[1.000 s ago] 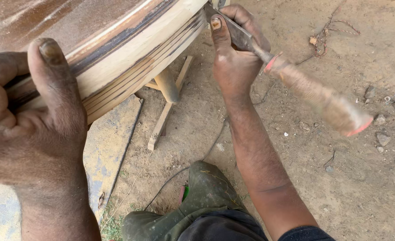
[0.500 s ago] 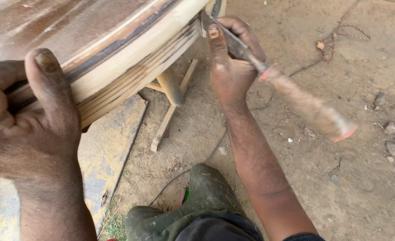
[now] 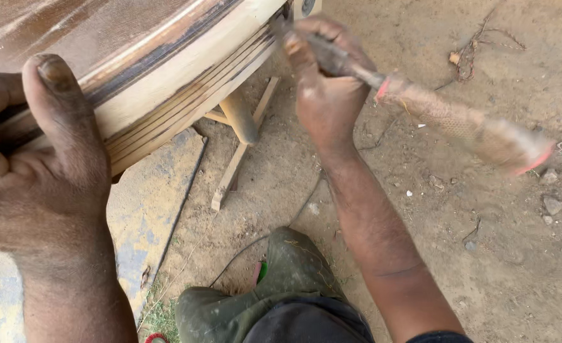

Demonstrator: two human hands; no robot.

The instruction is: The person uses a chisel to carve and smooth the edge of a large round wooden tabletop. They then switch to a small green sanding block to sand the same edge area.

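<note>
Thumb of left hand (image 3: 36,171) clamps drum rim (image 3: 185,82); right hand (image 3: 325,82) grips tool (image 3: 459,124).

A single head-worn camera looks steeply down and slightly forward, close over the person's own arms (no second view to compare). The left hand (image 3: 36,171) fills the near left corner, the right hand (image 3: 325,82) sits farther up, dirt ground (image 3: 497,254) below.

Left hand (image 3: 33,178) gripping thumb up, right hand (image 3: 325,82) clenched, arm extended
</note>
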